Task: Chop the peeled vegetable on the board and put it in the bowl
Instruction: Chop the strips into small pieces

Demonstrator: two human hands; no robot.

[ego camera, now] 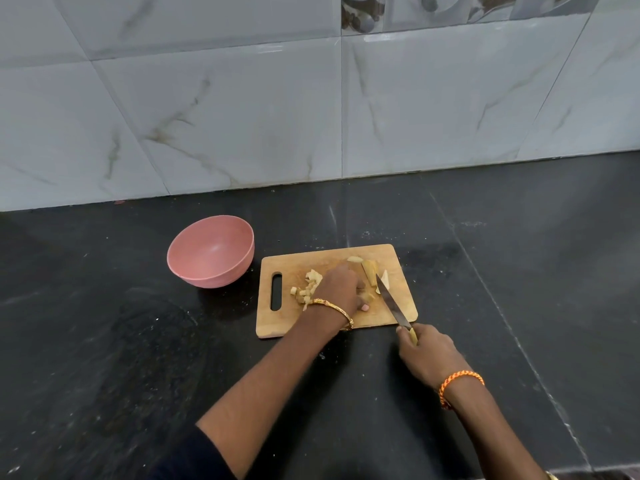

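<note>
1. The right hand [424,351] grips the knife [393,301] by its handle, blade angled over the cutting board [332,323].
2. The left hand [341,289], fingers curled, holds down a vegetable piece on the board.
3. Chopped pieces [308,289] lie beside it, longer strips [369,270] behind.
4. The pink bowl [211,251] stands on the black worktop [104,341], left of the board.
</note>
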